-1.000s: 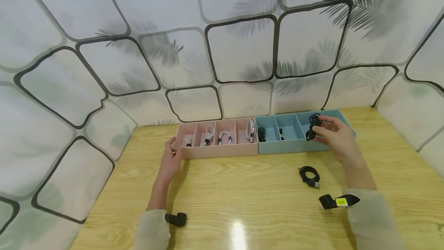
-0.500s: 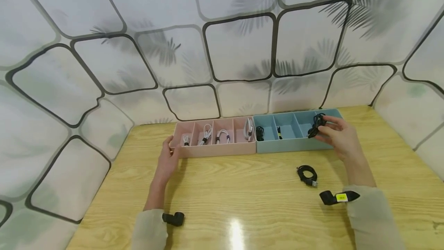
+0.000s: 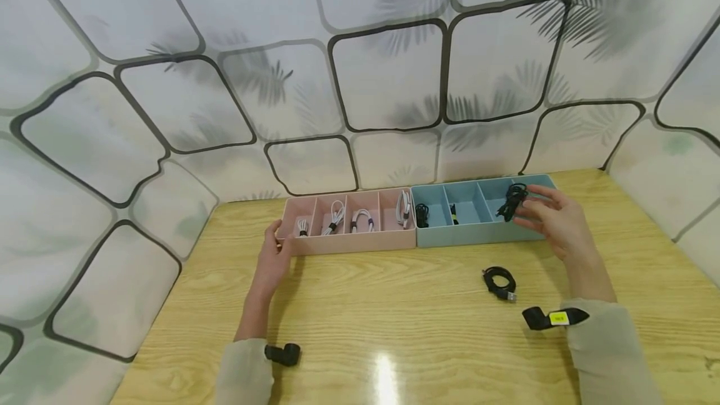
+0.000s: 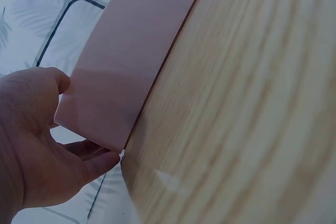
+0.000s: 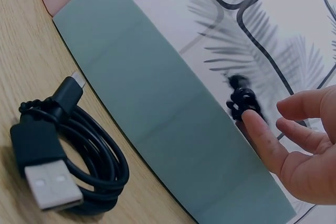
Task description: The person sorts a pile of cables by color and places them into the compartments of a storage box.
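Note:
My left hand [image 3: 272, 261] grips the left end of the pink divided box [image 3: 360, 244], thumb and fingers around its corner in the left wrist view. Over the right part of the blue divided box [image 3: 472, 235], a coiled black cable [image 3: 512, 202] is at the fingertips of my right hand [image 3: 562, 224]. The right wrist view shows this cable blurred beside the thumb tip, above the rim, with the other fingers spread apart from the thumb. A second coiled black cable [image 3: 499, 284], with a USB plug, lies on the table in front of the blue box.
White cables [image 3: 334, 217] lie in the pink box's compartments. The blue box holds a black cable [image 3: 422, 215] and a small black-and-yellow item [image 3: 453, 214]. Both boxes stand end to end on the wooden table [image 3: 337, 317], before a patterned backdrop [image 3: 388, 80].
My right hand has shifted slightly right, and its fingers have loosened from the black cable, which now shows more fully. My left hand stays at the pink box's end.

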`<state>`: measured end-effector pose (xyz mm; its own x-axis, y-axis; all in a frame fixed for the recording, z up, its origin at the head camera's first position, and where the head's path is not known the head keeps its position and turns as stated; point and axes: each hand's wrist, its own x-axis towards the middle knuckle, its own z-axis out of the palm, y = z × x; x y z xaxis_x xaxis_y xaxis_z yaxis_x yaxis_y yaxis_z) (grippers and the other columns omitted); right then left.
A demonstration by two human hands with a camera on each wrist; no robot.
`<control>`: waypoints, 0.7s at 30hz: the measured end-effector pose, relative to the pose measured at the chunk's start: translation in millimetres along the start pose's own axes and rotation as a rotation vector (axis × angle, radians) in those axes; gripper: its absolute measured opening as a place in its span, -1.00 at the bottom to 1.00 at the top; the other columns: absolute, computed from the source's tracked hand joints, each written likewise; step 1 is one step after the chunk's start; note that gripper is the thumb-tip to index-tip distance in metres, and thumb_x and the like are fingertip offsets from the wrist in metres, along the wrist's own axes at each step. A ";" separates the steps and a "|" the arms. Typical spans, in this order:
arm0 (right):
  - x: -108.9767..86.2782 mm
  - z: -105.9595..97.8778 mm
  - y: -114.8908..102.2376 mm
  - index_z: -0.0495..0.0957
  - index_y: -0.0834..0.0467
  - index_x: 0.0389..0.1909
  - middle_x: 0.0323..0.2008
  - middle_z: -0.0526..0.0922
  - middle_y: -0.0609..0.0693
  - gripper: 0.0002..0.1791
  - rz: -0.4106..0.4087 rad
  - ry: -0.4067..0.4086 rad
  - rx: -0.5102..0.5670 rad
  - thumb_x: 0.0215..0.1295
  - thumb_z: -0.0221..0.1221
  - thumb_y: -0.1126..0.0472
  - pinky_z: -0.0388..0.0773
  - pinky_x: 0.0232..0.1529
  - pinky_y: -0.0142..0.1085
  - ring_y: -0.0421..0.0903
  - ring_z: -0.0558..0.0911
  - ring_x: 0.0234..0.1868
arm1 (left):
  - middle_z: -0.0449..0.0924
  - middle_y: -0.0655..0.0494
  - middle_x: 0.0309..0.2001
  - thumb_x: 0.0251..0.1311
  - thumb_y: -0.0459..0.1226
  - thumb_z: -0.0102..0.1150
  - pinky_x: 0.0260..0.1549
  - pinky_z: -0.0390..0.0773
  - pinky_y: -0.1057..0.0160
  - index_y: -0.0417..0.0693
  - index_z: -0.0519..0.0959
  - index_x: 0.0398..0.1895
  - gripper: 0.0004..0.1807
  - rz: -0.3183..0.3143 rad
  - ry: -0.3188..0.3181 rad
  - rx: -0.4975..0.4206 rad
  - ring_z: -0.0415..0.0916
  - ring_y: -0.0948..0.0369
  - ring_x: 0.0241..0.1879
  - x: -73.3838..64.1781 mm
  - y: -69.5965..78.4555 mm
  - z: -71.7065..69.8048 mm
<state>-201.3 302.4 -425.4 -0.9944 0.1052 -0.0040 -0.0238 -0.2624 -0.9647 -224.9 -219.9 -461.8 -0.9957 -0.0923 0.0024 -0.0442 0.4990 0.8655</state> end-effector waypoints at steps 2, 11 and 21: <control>0.2 0.3 -0.2 0.21 0.29 0.39 -0.16 0.62 -0.17 -0.42 -0.001 -0.006 -0.014 0.41 0.15 0.34 0.67 -0.24 -0.34 -0.22 0.72 -0.28 | 0.30 -0.37 0.22 0.52 -0.19 -0.18 0.24 0.35 -0.14 -0.11 -0.01 0.54 -0.39 -0.003 -0.001 -0.001 0.31 -0.19 0.29 -0.3 0.2 0.1; 0.1 1.5 -0.9 0.00 0.39 0.50 -0.16 0.60 -0.23 -0.24 0.013 -0.006 -0.070 0.42 0.15 0.29 0.66 -0.24 -0.37 -0.26 0.73 -0.26 | 0.31 -0.35 0.18 0.52 -0.17 -0.19 0.21 0.37 -0.14 -0.10 -0.01 0.55 -0.39 -0.005 -0.003 -0.001 0.32 -0.20 0.28 0.2 -0.5 0.0; -0.1 1.6 -0.3 0.06 0.38 0.48 -0.17 0.61 -0.22 -0.29 0.002 -0.003 -0.066 0.42 0.14 0.31 0.67 -0.25 -0.36 -0.26 0.73 -0.27 | 0.31 -0.39 0.23 0.53 -0.16 -0.18 0.23 0.35 -0.15 -0.13 -0.01 0.54 -0.38 0.009 -0.002 0.004 0.31 -0.20 0.28 -1.0 -0.4 -0.1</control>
<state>-201.4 300.9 -424.7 -0.9948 0.1015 -0.0055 -0.0148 -0.1986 -0.9800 -223.9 -220.1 -462.1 -0.9962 -0.0864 0.0089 -0.0360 0.5033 0.8634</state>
